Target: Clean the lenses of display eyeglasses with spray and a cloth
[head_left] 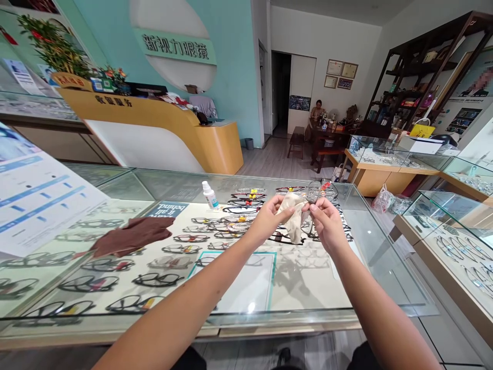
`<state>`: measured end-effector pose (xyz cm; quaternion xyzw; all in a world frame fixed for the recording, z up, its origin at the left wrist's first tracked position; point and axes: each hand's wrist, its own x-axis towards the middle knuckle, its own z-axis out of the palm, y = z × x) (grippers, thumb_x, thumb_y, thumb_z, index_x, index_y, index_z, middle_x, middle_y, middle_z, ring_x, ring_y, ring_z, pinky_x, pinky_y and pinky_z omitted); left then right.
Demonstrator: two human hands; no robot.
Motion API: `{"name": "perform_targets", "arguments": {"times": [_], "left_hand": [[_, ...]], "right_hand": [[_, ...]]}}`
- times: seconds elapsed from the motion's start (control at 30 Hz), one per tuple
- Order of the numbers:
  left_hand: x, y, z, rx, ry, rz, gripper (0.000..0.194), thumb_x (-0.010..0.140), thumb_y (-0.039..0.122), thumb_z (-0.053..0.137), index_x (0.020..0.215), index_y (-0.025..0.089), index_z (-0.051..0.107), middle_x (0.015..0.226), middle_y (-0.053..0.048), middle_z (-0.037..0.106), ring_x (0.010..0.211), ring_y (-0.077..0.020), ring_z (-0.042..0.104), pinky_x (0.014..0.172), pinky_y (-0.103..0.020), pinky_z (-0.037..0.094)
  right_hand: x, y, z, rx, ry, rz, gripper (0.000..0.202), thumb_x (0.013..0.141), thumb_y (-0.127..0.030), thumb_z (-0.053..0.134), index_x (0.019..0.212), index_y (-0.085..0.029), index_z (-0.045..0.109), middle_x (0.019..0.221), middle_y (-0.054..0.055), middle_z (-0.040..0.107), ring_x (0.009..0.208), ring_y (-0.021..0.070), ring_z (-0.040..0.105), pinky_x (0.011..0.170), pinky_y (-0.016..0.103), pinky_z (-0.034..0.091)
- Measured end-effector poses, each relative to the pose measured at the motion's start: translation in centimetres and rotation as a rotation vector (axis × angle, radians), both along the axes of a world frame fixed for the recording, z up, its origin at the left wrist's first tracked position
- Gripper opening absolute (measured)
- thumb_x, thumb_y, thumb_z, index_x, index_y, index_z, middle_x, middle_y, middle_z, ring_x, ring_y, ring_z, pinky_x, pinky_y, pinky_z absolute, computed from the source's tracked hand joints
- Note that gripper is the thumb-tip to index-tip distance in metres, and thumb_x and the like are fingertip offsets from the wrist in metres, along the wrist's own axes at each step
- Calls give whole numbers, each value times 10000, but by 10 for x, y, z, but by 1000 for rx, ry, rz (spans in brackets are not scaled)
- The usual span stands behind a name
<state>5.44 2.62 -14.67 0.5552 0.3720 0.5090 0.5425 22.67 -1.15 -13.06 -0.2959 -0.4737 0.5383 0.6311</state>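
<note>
Above a glass display case [304,303], my left hand [274,213] grips a pale cream cloth [296,226] that hangs down from the fingers. My right hand [326,221] pinches a pair of eyeglasses [316,192] with thin dark rims and a red mark on a lens. The cloth meets the glasses between the two hands; which part it covers is hidden by the fingers. Beyond my left hand a white bottle [210,196] stands on the glass top. Farther left lies a crumpled brown cloth [133,235].
Rows of eyeglasses [157,279] fill the case beneath the glass. A printed sheet [42,190] stands at the left. Behind the case is a wooden counter [219,146]; more display cases [454,241] line the right. A person [318,112] sits at a far table.
</note>
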Motion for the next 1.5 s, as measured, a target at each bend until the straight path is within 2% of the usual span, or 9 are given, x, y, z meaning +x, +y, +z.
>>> {"name": "perform_targets", "arguments": {"times": [0.27, 0.47, 0.57, 0.73, 0.97, 1.13, 1.27, 1.37, 1.5], "left_hand": [[-5, 0, 0, 260, 69, 321, 338, 810, 508, 816, 848, 184, 725, 888, -38, 688, 839, -186, 603, 754, -264, 457], [-5, -2, 8, 226, -20, 239, 499, 774, 626, 848, 753, 204, 583, 673, 38, 535, 629, -120, 446, 599, -247, 359], [-5, 0, 9, 133, -77, 173, 572, 709, 679, 881, 768, 201, 573, 675, 44, 550, 617, -106, 458, 592, -234, 377], [-7, 3, 11, -110, -204, 64, 583, 619, 616, 933, 805, 213, 554, 665, 57, 564, 576, -104, 489, 529, -219, 393], [-6, -4, 13, -126, -171, -56, 509, 626, 504, 936, 767, 207, 547, 658, 50, 550, 581, -104, 490, 537, -212, 384], [-2, -11, 10, -36, -89, -123, 448, 678, 450, 932, 772, 201, 572, 640, 58, 491, 560, -83, 390, 525, -215, 286], [2, -16, 10, -33, -107, -213, 354, 725, 477, 862, 783, 175, 686, 875, -38, 652, 736, -145, 579, 629, -247, 459], [7, -20, 9, 31, -65, -176, 343, 742, 480, 851, 778, 153, 751, 1100, -101, 691, 873, -189, 639, 700, -281, 524], [15, -24, 5, 67, -73, -108, 393, 678, 424, 950, 792, 175, 668, 830, -13, 627, 667, -115, 537, 570, -240, 440]], "right_hand": [[4, 1, -1, 6, -45, -39, 458, 732, -547, 920, 765, -273, 554, 794, 5, 760, 787, 207, 647, 783, 351, 471], [7, 3, -2, -2, -79, -74, 493, 706, -578, 936, 749, -266, 557, 794, 4, 772, 785, 198, 634, 784, 335, 452], [6, 5, -4, -14, -120, -90, 501, 699, -606, 929, 756, -264, 568, 776, 9, 771, 797, 204, 629, 789, 334, 442], [5, 6, -5, 0, -166, -131, 479, 727, -591, 911, 764, -270, 559, 813, 21, 793, 889, 238, 668, 888, 374, 460], [7, 9, -6, -39, -44, -109, 468, 730, -606, 901, 772, -274, 574, 872, 21, 818, 1067, 279, 705, 1094, 449, 425], [4, 9, -8, -32, -58, -140, 481, 732, -617, 902, 798, -271, 575, 879, 30, 806, 925, 235, 674, 948, 394, 482], [0, 8, -10, -17, -50, -180, 534, 695, -656, 919, 796, -270, 565, 835, 1, 765, 779, 187, 622, 817, 347, 495], [-3, 7, -9, -31, -20, -180, 565, 653, -668, 941, 786, -265, 568, 761, -30, 680, 727, 162, 582, 749, 313, 485], [-5, 2, -8, -76, -20, -123, 558, 668, -657, 938, 786, -263, 562, 689, -57, 566, 623, 136, 487, 615, 290, 425]]}}
